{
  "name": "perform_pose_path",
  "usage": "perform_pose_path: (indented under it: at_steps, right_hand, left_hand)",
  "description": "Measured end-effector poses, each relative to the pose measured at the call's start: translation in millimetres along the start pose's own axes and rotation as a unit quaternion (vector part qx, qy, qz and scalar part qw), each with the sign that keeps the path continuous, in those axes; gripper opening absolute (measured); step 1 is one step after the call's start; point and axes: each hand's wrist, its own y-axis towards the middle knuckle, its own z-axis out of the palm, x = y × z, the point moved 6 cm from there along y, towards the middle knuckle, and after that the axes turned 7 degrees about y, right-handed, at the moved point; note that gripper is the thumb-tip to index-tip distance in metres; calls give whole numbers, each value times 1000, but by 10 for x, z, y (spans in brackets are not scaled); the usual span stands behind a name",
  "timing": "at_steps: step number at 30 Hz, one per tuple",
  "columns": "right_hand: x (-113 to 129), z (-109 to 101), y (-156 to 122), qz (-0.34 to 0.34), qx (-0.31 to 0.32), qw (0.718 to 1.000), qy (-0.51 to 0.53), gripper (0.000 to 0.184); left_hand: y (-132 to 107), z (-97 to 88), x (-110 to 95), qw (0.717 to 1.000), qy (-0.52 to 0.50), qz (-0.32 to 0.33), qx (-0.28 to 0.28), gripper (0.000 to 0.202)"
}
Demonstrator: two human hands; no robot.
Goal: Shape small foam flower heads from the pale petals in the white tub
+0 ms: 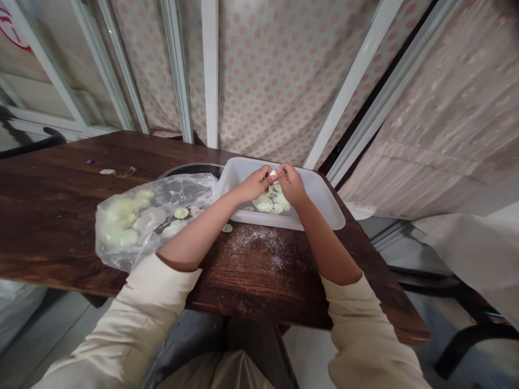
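Observation:
Over a white plastic tray (324, 200), my left hand (256, 183) and my right hand (290, 181) meet fingertip to fingertip. Between their pinched fingers is a small pale yellow-green flower (273, 173), partly covered by the fingers. Several flat, frilly flowers of the same colour lie in the tray below; one loose flower (265, 205) shows near its front wall. To the left, a clear plastic bag (121, 227) bulges with more of them. A single flower (180, 213) lies at the bag's mouth, close to my left forearm.
White powder or glitter is scattered on the dark wooden table (259, 286) before the tray. A round metal rim (194, 168) shows behind the bag. Farther left lie a pale flower (107, 171) and a thin yellowish string (128, 172). Dotted curtains (275, 70) hang behind the table.

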Motion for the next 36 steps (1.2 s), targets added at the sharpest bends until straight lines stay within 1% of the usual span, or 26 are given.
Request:
perform_pose_path:
  at_steps: [1,3,8,11,13,18,21,25,28,30,32,36]
  right_hand:
    - [28,38,2,-7,19,1000,13,29]
    - [65,64,1,-11,32,999,10,27]
    - [116,15,-21,-5,10,994,-108,25]
    - [152,-11,-39,-1,-14,985,-173,28]
    - [170,-19,-48,-1,-27,981,-194,31]
    - [157,-42,-58,10,-45,979,-200,35]
    - [149,-44,-59,13,-38,980,-195,36]
    - [153,-48,-63,23,-30,980,-197,38]
    - [157,-30,-67,20,-11,979,-202,40]
    - [158,-1,-69,8,10,979,-205,41]
    - [151,23,-71,3,24,976,-214,42]
    - [126,43,-69,27,31,965,-258,45]
  left_hand:
    - [1,1,8,1000,3,1,1,21]
    - [2,5,24,1000,10,-1,4,23]
    - [7,13,35,1000,19,-5,9,25]
    - [11,14,14,1000,18,2,9,25]
    - [11,14,1,1000,17,4,9,25]
    - [-3,8,-49,1000,8,18,7,28]
    - [-9,4,-70,1000,4,27,7,28]
    - [5,4,-42,1000,-3,15,6,29]
    - [28,8,-2,999,-41,-1,7,26]
    - [44,-4,20,998,-61,-6,-3,23]
    - [55,-23,39,998,-57,-3,-18,22]
    - [64,-36,90,999,-25,-5,-34,16]
